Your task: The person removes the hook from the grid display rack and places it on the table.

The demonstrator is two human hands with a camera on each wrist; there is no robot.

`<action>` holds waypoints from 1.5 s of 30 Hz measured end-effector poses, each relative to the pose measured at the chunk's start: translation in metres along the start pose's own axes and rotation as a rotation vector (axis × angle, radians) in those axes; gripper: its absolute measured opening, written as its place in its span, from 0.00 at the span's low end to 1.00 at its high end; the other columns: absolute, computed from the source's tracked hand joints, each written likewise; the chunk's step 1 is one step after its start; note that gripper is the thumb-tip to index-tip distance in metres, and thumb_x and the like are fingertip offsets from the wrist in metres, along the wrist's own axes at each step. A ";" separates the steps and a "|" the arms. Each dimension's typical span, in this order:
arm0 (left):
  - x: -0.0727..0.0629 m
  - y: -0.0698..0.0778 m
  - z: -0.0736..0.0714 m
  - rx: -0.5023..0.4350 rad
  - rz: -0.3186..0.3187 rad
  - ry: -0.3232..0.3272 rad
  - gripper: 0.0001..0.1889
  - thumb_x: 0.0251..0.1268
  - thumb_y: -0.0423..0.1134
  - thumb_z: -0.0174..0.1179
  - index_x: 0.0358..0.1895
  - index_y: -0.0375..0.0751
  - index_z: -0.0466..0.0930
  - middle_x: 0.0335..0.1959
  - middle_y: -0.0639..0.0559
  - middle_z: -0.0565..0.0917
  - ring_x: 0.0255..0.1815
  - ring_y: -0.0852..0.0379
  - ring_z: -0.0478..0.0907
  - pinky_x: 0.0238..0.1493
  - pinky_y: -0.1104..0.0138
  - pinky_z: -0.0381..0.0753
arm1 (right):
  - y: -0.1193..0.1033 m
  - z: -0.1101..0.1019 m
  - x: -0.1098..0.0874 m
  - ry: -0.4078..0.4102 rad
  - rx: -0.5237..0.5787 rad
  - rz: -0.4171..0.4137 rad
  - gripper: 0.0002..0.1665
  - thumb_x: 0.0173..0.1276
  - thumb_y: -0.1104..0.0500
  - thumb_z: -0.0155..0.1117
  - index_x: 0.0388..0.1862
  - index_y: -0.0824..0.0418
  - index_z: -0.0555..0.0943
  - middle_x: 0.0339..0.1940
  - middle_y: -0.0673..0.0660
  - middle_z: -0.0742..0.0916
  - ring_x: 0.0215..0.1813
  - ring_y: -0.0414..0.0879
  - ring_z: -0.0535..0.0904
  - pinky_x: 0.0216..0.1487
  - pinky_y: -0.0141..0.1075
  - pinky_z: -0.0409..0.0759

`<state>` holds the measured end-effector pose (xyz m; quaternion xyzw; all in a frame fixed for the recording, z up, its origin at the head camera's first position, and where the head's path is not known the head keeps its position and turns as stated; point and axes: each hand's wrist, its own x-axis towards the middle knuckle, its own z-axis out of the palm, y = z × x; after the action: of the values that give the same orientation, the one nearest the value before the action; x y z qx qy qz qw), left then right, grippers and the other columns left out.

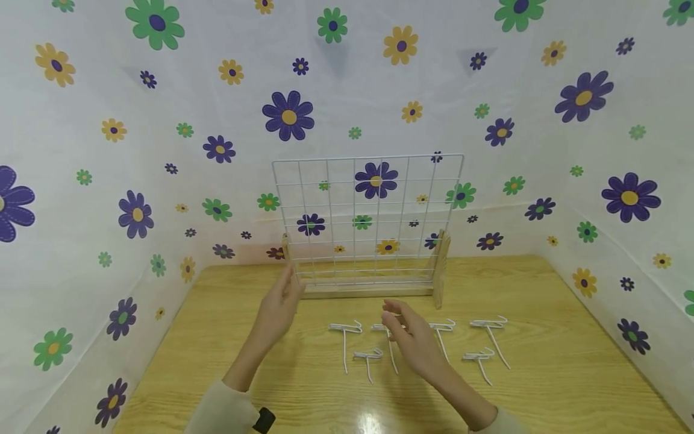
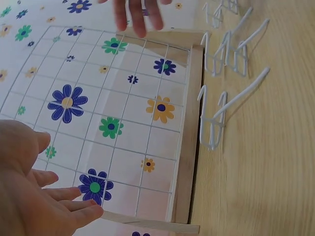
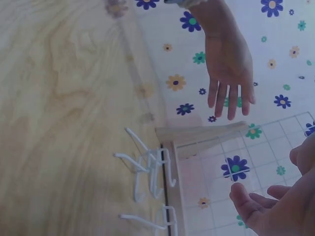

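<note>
A white wire grid panel [image 1: 368, 220] stands upright in a wooden stand [image 1: 374, 293] at the back of the table. My left hand [image 1: 278, 304] is held beside the stand's left post, fingers extended and nothing in them; in the right wrist view a gap shows between its fingertips and the wood. Over the row of hooks hovers my right hand [image 1: 414, 340], its fingers loosely bent and holding nothing. Several white wire hooks lie in front of the stand, such as a long hook [image 1: 344, 343] and a short hook [image 1: 369, 363] at left. The right hand partly covers a middle hook [image 1: 391, 349].
At the right lie another long hook [image 1: 490, 328] and a short hook [image 1: 479, 360]. All rest on a wood-grain table [image 1: 553, 349]. White flower-printed cloth [image 1: 347, 90] rises behind the table and along both sides.
</note>
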<state>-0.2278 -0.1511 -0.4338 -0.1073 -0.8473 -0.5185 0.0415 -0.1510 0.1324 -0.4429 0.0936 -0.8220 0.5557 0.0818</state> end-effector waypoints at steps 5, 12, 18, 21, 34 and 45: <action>-0.011 0.004 -0.003 0.073 0.025 -0.017 0.39 0.80 0.64 0.47 0.85 0.53 0.51 0.82 0.42 0.58 0.79 0.34 0.56 0.73 0.34 0.60 | -0.005 -0.011 0.009 -0.042 -0.062 -0.035 0.30 0.85 0.49 0.50 0.77 0.63 0.68 0.71 0.65 0.79 0.66 0.63 0.78 0.60 0.59 0.83; -0.022 0.019 -0.011 0.256 0.136 -0.030 0.35 0.84 0.60 0.43 0.83 0.46 0.54 0.83 0.41 0.56 0.81 0.37 0.53 0.79 0.40 0.54 | -0.008 -0.027 0.020 -0.079 -0.154 -0.105 0.34 0.87 0.48 0.46 0.84 0.59 0.57 0.79 0.67 0.68 0.66 0.71 0.75 0.61 0.68 0.78; -0.030 0.026 -0.018 0.379 0.234 -0.026 0.34 0.85 0.58 0.41 0.84 0.45 0.53 0.84 0.40 0.52 0.82 0.36 0.50 0.79 0.38 0.53 | -0.007 -0.039 0.029 -0.081 -0.258 -0.202 0.37 0.87 0.48 0.45 0.86 0.58 0.50 0.85 0.62 0.57 0.80 0.67 0.59 0.77 0.68 0.58; -0.034 0.027 -0.021 0.443 0.260 -0.021 0.34 0.85 0.58 0.43 0.84 0.46 0.54 0.83 0.40 0.54 0.82 0.36 0.51 0.79 0.37 0.52 | -0.005 -0.045 0.032 -0.082 -0.334 -0.238 0.39 0.86 0.48 0.47 0.86 0.59 0.49 0.85 0.62 0.54 0.84 0.63 0.49 0.80 0.66 0.50; -0.040 0.018 -0.047 0.680 0.280 -0.026 0.34 0.81 0.50 0.54 0.82 0.40 0.58 0.81 0.33 0.58 0.80 0.30 0.54 0.75 0.29 0.48 | 0.006 -0.087 0.031 -0.133 -0.662 -0.273 0.49 0.81 0.41 0.54 0.86 0.63 0.47 0.86 0.64 0.48 0.85 0.65 0.39 0.80 0.68 0.46; -0.051 -0.002 -0.075 0.713 0.253 -0.003 0.35 0.83 0.56 0.49 0.81 0.39 0.58 0.82 0.32 0.54 0.80 0.28 0.49 0.76 0.29 0.44 | 0.030 -0.123 0.020 -0.098 -0.757 -0.322 0.50 0.78 0.40 0.58 0.85 0.62 0.51 0.85 0.66 0.52 0.85 0.64 0.39 0.76 0.74 0.47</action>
<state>-0.1818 -0.2260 -0.4102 -0.1905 -0.9547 -0.1818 0.1387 -0.1738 0.2564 -0.4193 0.2106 -0.9461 0.1892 0.1573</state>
